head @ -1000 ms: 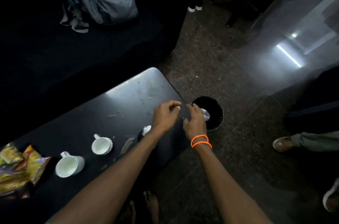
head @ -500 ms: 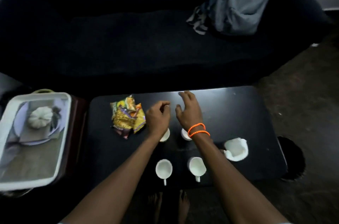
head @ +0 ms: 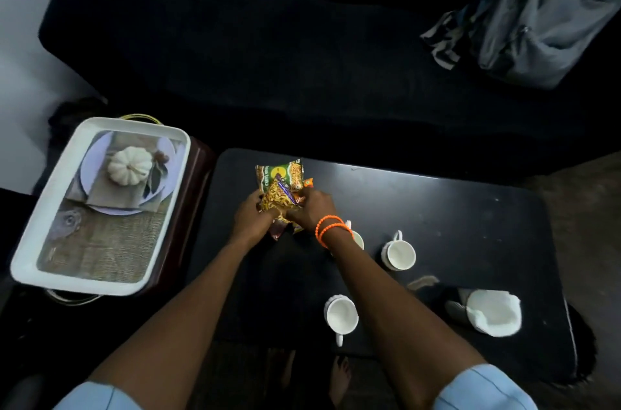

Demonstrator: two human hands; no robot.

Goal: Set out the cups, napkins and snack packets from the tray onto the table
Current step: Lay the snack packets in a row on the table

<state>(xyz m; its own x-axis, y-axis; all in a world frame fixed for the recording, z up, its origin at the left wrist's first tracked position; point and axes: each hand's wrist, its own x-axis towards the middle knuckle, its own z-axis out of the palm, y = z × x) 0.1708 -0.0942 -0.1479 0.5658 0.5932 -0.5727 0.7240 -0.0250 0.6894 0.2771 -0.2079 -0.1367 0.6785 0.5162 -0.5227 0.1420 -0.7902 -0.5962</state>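
Observation:
Several snack packets point(head: 280, 186), yellow, green and orange, lie bunched at the left middle of the black table point(head: 453, 208). My left hand point(head: 250, 216) grips them from the left and my right hand point(head: 311, 208), with orange bands at the wrist, grips them from the right. White cups stand on the table: one point(head: 400, 255) right of my right wrist, one point(head: 341, 315) near the front edge, and one point(head: 358, 238) partly hidden behind my right forearm. A pile of white napkins point(head: 494, 314) sits at the front right.
The white tray point(head: 100, 285) with a printed pumpkin picture rests on a dark stand left of the table. A dark sofa point(head: 268, 56) runs along the far side, with a grey backpack point(head: 544, 13) on its right end. My bare feet show below the table's front edge.
My view swung from the table's right end and a floor bin back over the table. Both hands moved left from above the cups and took hold of the snack packets.

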